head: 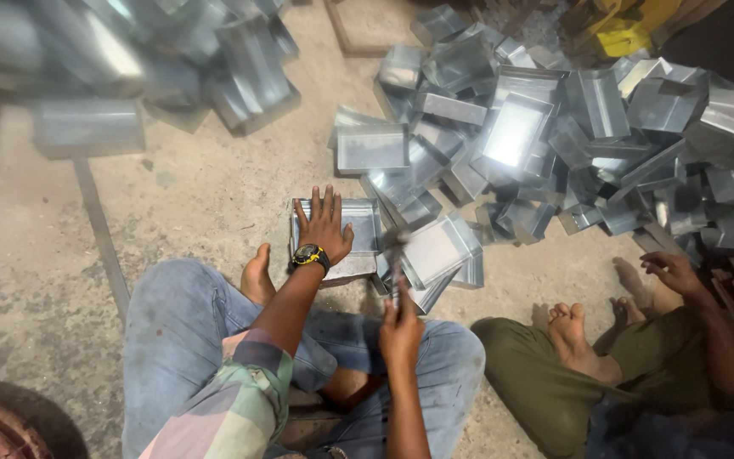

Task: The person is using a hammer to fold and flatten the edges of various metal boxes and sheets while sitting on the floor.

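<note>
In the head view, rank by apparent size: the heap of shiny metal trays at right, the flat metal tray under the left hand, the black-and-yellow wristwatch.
1. Heap of shiny metal trays
2. Flat metal tray under the left hand
3. Black-and-yellow wristwatch
The gaps are plain, so nearness doesn't affect the order.

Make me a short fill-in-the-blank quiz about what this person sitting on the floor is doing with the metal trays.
1. The left hand lies flat on a shallow metal ____.
2. On the left wrist sits a black and yellow ____.
3. The right hand grips the handle of a ____.
4. A second person's bare feet rest to the ____ of the right hand.

Missing words: tray; watch; hammer; right
</note>
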